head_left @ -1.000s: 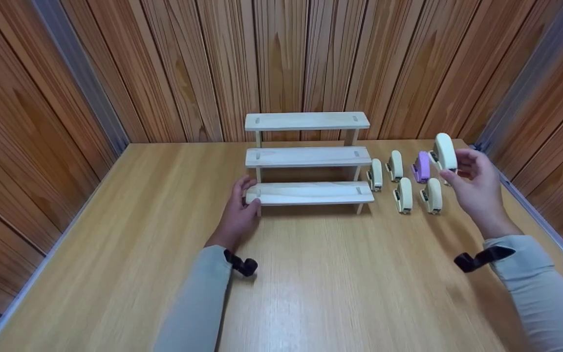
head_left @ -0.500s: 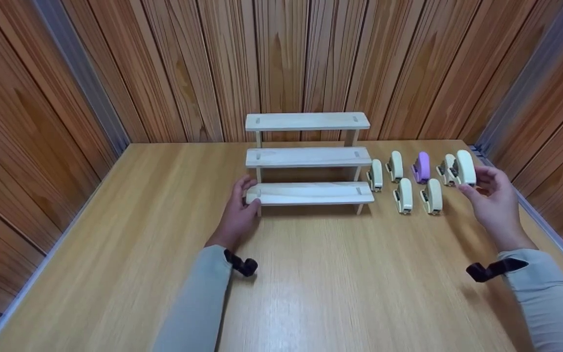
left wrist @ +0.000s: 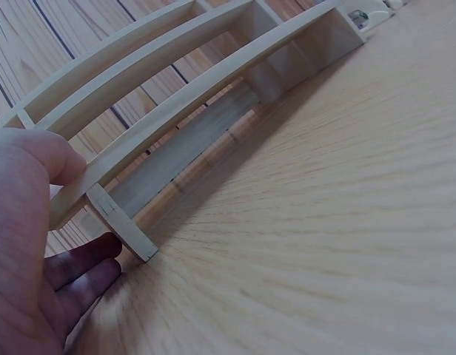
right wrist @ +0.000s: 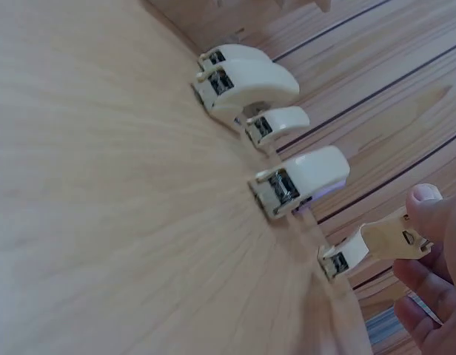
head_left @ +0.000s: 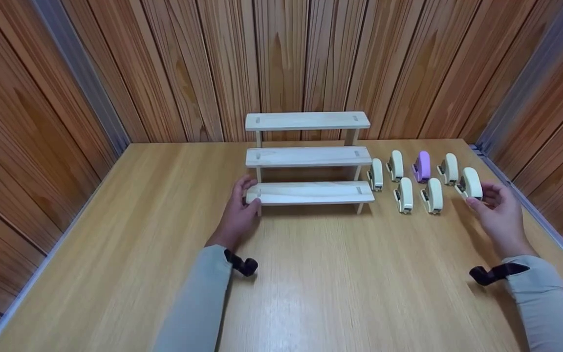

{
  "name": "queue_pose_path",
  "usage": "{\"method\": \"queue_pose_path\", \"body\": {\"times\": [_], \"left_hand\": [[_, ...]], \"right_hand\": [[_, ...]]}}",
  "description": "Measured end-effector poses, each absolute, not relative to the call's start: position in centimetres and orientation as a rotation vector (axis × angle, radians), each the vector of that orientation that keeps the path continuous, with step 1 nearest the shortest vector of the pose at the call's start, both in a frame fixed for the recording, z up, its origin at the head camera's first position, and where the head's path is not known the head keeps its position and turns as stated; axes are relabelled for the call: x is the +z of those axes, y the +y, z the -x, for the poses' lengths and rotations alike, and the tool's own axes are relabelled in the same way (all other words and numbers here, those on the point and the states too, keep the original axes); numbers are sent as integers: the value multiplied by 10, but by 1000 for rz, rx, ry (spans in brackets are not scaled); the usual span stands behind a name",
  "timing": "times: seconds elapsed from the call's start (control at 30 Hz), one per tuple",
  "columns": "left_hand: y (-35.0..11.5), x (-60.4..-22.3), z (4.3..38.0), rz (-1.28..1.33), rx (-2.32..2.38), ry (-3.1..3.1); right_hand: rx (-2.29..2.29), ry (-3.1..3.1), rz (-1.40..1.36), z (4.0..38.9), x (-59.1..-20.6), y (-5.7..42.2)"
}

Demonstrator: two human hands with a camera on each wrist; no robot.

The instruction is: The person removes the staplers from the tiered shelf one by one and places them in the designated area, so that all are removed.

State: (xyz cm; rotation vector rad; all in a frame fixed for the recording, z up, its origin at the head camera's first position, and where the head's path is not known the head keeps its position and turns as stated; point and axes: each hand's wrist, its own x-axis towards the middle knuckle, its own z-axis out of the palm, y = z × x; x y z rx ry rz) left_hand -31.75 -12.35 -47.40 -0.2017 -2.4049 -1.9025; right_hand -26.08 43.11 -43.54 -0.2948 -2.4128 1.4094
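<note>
My left hand [head_left: 235, 217] grips the left end of the wooden three-tier shelf [head_left: 311, 193]. In the left wrist view, the thumb lies against the lowest board [left wrist: 169, 111] and the fingers are by its leg. On the right, my right hand [head_left: 504, 217] pinches a cream stapler [head_left: 470, 184] at the right end of the stapler group. This held stapler [right wrist: 391, 235] looks raised off the table in the right wrist view. A purple stapler [head_left: 422, 166] stands in the back row, with a cream stapler [head_left: 449, 168] right of it.
More cream staplers stand upright, including a front one [head_left: 403, 195], another front one [head_left: 432, 196] and a back one [head_left: 395, 165]. One stapler [head_left: 376, 174] is close to the shelf's right side. Wood-panelled walls [head_left: 281, 63] enclose the wooden table [head_left: 311, 274].
My right hand has carried the cream stapler rightward, down and nearer to me, out from in front of the back-right stapler. My left hand and the shelf have stayed put.
</note>
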Motion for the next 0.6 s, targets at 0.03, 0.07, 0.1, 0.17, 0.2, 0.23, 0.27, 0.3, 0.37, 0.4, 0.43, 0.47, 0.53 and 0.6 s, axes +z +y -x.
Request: {"method": "queue_pose_path", "body": {"times": [0.03,0.07,0.1,0.17,0.2,0.23,0.27,0.3,0.37,0.4,0.43,0.47,0.53,0.6], "left_hand": [[-123,-474,317,197,-1905,-2404],[-123,-474,317,191,-1906,-2405],[-123,-474,317,189,-1907,-2406],[-123,-473,317,180,-1908,-2410],[-123,-473,317,176,-1908,-2414],[-123,-473,316,168,-1909,-2418],[-123,-472,316,166,-1912,-2419],[-123,-472,316,164,-1914,-2420],[-123,-472,317,158,-1915,-2421],[-123,-472,317,156,-1917,-2421],[-123,-472,317,157,-1921,-2420],[-123,-472,317,162,-1922,-2419],[-123,-473,317,160,-1918,-2422],[-124,-473,317,190,-1898,-2419]], "right_hand": [[1407,-2420,302,261,-437,432],[1403,-2432,314,261,-439,432],[1405,-2441,323,262,-440,433],[1419,-2456,346,262,-442,434],[1425,-2461,354,263,-443,434],[1435,-2466,365,263,-444,435],[1444,-2473,374,264,-445,435],[1453,-2474,381,264,-446,435],[1457,-2481,387,265,-449,436],[1456,-2484,386,265,-450,437],[1455,-2488,387,266,-451,438],[1455,-2490,388,266,-452,438],[1444,-2493,385,268,-455,439],[1425,-2485,372,270,-457,440]]}}
